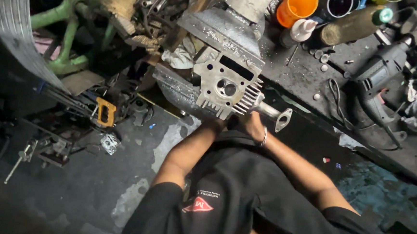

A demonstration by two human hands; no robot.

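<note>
Both hands are reaching up under a grey finned cast-metal engine cylinder head point(228, 84) that is sitting at the edge of a dark, greasy workbench point(317, 80). The left hand point(214, 124) is mostly hidden beneath the casting, so I cannot tell how far it is closed. The right hand point(253, 124), wearing a metal bangle, is curling around the head's underside beside its flanged pipe stub point(277, 115); a grey electric drill point(382, 77) is lying well apart on the bench.

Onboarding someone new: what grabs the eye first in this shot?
The finned metal engine head at centre, gripped from below by both hands, left hand and right hand. Next, the orange cup at top and the grey power drill lying on the dark workbench at right.
</note>
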